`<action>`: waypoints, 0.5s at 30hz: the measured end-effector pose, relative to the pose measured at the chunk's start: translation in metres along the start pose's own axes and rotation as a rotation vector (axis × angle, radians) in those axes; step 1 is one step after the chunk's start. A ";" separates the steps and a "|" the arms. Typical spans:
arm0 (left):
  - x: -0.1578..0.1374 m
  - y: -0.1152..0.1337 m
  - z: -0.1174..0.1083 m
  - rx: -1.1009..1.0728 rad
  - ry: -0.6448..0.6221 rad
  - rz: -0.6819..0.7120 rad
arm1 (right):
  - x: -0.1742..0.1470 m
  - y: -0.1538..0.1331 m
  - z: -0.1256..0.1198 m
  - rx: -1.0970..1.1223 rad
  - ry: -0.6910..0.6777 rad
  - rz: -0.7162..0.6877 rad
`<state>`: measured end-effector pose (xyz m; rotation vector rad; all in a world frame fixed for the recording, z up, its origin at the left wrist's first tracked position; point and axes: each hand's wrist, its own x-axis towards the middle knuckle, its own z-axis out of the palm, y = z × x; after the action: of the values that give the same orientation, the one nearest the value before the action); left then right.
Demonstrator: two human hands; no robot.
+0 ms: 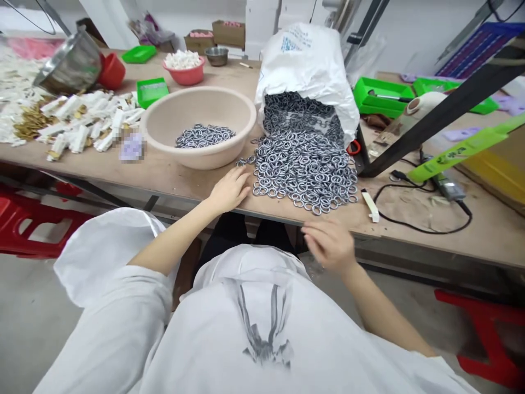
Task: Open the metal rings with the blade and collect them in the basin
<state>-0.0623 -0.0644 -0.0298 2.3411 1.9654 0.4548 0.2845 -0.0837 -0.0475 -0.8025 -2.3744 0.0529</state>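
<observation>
My left hand (229, 189) lies on the table's front edge, fingers extended and nothing seen in them. Its fingertips are close to a few stray metal rings (246, 161). My right hand (331, 244), a little blurred, hovers just in front of the table edge with loosely bent fingers apart and no object visible in it. Between and beyond my hands spreads a pile of grey metal rings (305, 167), spilling from the mouth of a white sack (303, 60) lying on its side. Left of the pile, a beige basin (200, 156) holds more rings (205, 135).
White and gold parts (74, 117) are heaped at the left. Behind stand a pink bowl (186, 75) of white pieces and green trays (151, 92). A dark metal bar (435, 109) slants across the right, near a black cable (426, 225). Red stools (36, 219) stand below.
</observation>
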 end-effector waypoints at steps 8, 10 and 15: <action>0.053 -0.022 0.021 -0.033 -0.024 -0.177 | -0.006 0.130 -0.034 -0.354 0.192 0.547; 0.045 -0.029 0.022 -0.048 0.020 -0.175 | -0.013 0.141 -0.028 -0.324 0.112 0.586; 0.031 -0.033 0.016 -0.160 0.124 -0.155 | -0.017 0.145 -0.017 -0.274 0.041 0.650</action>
<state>-0.0850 -0.0258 -0.0470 2.0943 2.0581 0.7313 0.3819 0.0224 -0.0762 -1.6599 -2.0117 -0.0236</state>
